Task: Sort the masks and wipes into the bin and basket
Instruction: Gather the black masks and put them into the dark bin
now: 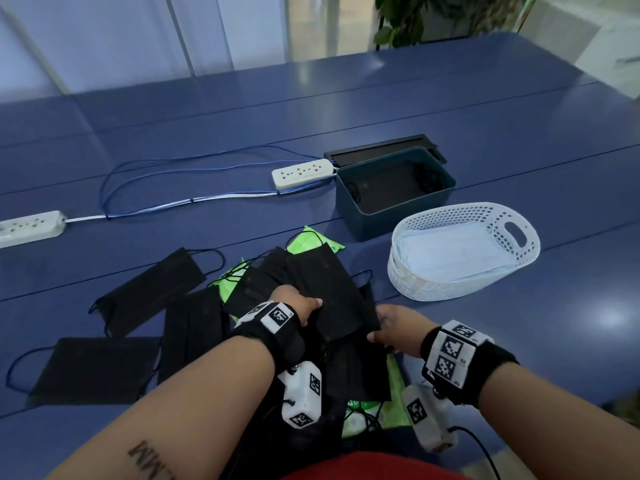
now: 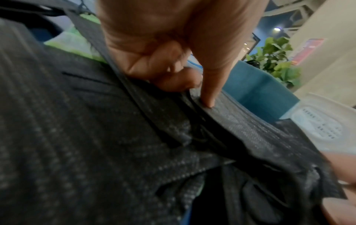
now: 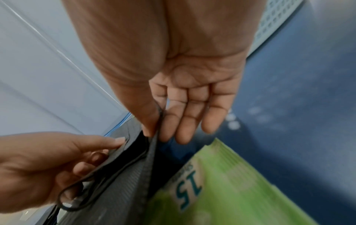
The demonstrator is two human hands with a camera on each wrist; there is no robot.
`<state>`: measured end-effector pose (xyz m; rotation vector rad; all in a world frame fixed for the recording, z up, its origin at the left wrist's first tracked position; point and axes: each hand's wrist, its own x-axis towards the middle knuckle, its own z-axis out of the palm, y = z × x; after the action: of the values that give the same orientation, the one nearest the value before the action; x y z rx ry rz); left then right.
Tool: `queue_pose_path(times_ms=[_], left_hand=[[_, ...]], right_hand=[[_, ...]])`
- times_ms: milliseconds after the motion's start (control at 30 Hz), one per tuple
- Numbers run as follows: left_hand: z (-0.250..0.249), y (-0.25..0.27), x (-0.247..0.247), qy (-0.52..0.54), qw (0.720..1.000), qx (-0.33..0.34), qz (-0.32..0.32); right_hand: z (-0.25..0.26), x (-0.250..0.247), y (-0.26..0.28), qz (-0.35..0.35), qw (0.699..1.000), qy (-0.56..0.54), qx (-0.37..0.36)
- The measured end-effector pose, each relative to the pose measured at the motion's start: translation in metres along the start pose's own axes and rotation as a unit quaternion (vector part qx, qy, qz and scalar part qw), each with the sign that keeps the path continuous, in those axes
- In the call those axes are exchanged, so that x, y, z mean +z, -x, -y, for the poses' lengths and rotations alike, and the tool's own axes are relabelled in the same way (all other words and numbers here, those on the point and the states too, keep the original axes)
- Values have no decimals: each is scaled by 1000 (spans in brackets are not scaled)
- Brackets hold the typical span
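Note:
A heap of black masks (image 1: 329,289) lies over green wipe packs (image 1: 311,242) near the table's front edge. My left hand (image 1: 311,303) pinches one black mask (image 2: 250,129), its thumb on top and its fingers curled beneath (image 2: 202,94). My right hand (image 1: 375,336) pinches the edge of a black mask (image 3: 134,175) between thumb and forefinger (image 3: 154,134), with the other fingers straight. Right beside that mask lies a green wipe pack (image 3: 221,182). Behind the heap to the right stands the dark teal bin (image 1: 398,220), with black items inside. The white basket (image 1: 415,285) beside it holds light blue masks (image 1: 450,251).
More black masks (image 1: 152,289) lie spread on the blue table at the left. Two white power strips (image 1: 301,172) (image 1: 27,226) joined by blue cables lie further back. A black tray (image 1: 381,147) sits behind the bin. A plant (image 1: 415,15) stands beyond the table.

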<state>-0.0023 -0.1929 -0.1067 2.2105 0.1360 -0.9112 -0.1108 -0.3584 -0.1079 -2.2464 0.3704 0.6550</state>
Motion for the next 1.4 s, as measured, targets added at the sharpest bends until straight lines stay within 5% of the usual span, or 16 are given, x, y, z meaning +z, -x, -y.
queue_pose_path(times_ms=[100, 233, 400, 600, 733, 900, 1100, 1267, 1400], left_hand=[[1, 6, 0, 60, 998, -4, 3], [9, 18, -11, 164, 986, 1, 7], [25, 41, -42, 403, 915, -5, -5], [36, 56, -77, 487, 872, 30, -23], [36, 67, -85, 514, 855, 64, 24], [29, 81, -78, 530, 839, 57, 115], [21, 86, -74, 555, 814, 43, 166], [25, 90, -67, 525, 832, 64, 166], [29, 84, -61, 494, 864, 59, 73]], right_hand=[[-7, -5, 3, -3, 1000, -10, -7], [-19, -19, 6, -91, 993, -81, 7], [-5, -36, 16, -168, 978, -112, -48], [41, -48, 28, -133, 957, -202, -162], [72, -57, 34, -117, 933, -275, -200], [103, -47, 25, -68, 897, -390, -199], [116, -25, 6, -11, 923, -356, -144], [120, -10, 1, -9, 920, -376, -111], [124, -5, -9, -12, 926, -359, -114]])
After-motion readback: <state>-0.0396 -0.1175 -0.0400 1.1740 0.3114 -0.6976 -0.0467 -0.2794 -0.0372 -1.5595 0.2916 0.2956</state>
